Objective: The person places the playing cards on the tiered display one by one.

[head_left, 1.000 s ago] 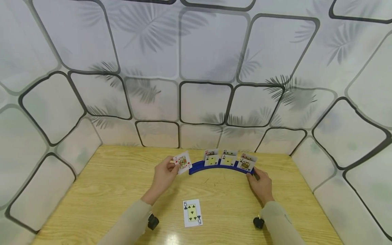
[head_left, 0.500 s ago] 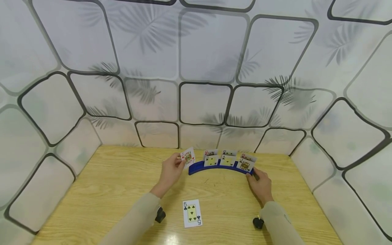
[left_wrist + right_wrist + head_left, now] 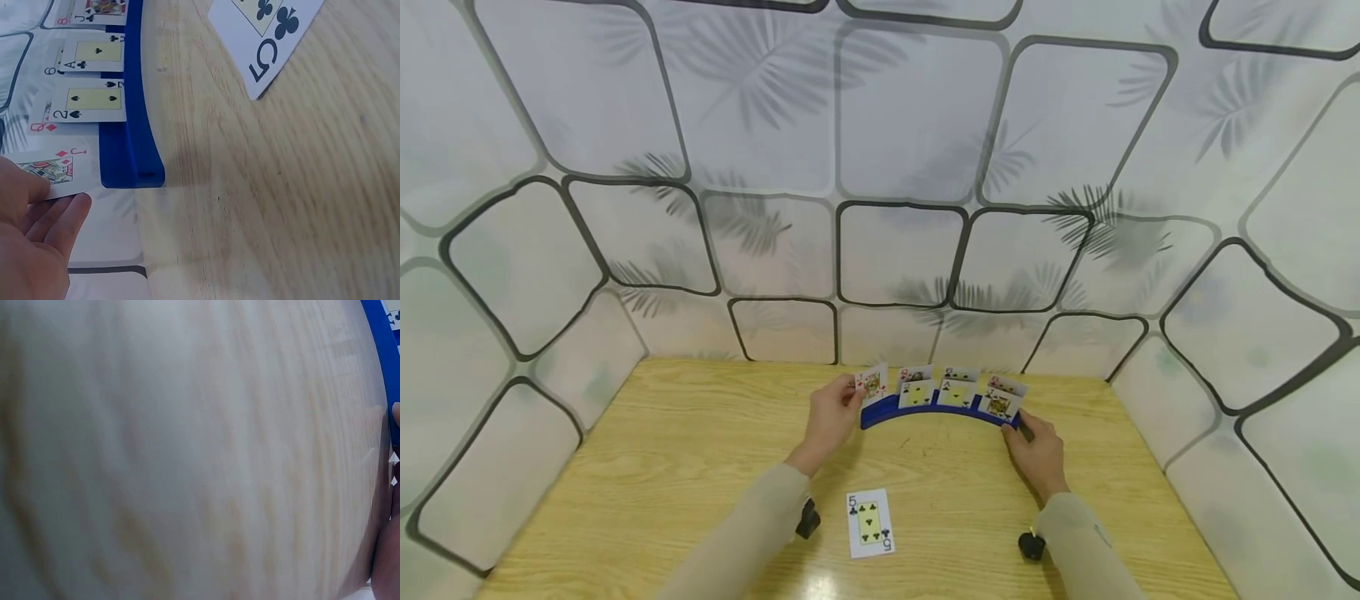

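My left hand (image 3: 833, 417) pinches a jack of diamonds (image 3: 872, 385) between thumb and fingers, face toward me, at the left end of a curved blue card holder (image 3: 880, 412). In the left wrist view the jack (image 3: 69, 178) lies just beyond the bare end of the holder (image 3: 139, 150); I cannot tell if it touches the slot. My right hand (image 3: 1037, 454) grips the holder's right end. Playing cards stand in two rows: a two of spades (image 3: 94, 100), an ace of clubs (image 3: 94, 55) and a black jack (image 3: 1000, 403) in front, partly covering a red queen, a six and an eight.
A five of clubs (image 3: 870, 523) lies face up on the wooden table (image 3: 700, 467), nearer to me. A patterned wall covering (image 3: 895, 250) rises behind the table and along both sides. The right wrist view mostly shows blurred wood.
My left hand has carried the jack of diamonds rightward to the holder's left end and turned it more upright. My right hand and the other cards keep their places.
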`<state>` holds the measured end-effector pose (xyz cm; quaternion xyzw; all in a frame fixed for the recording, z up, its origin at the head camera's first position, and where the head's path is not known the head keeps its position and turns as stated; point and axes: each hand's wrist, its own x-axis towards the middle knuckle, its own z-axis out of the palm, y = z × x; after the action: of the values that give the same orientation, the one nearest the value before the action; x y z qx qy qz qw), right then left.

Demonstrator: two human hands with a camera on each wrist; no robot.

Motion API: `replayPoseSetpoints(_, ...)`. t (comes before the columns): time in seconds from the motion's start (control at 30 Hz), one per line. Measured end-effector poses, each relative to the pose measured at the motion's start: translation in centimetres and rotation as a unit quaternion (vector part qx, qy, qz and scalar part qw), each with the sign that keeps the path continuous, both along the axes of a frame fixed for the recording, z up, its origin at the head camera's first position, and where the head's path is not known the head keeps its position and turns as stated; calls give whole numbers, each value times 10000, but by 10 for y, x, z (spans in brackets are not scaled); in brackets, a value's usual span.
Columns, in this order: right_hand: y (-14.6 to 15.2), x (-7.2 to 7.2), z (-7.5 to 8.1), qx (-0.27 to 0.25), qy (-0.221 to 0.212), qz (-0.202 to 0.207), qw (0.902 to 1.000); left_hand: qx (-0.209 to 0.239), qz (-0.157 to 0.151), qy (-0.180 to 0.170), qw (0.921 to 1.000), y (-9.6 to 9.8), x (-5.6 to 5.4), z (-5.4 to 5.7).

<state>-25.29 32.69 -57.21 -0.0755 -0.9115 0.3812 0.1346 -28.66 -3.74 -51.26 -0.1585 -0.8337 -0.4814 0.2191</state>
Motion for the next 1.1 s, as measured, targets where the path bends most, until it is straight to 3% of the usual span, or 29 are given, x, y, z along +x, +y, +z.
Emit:
replayPoseSetpoints(0.3,0,-3,-4,58,132,-65,9999,-187,29,252,9995,4,-5,-4)
replayPoseSetpoints(0.83,1,-4,-4,17,46,-19,10000,-274,-20,-160,9995,5,-8,-11)
replayPoseSetpoints(1.1,2,-3,-3,103,30,-2,9999,-335,-141,-175,9992,6,-9,-11)
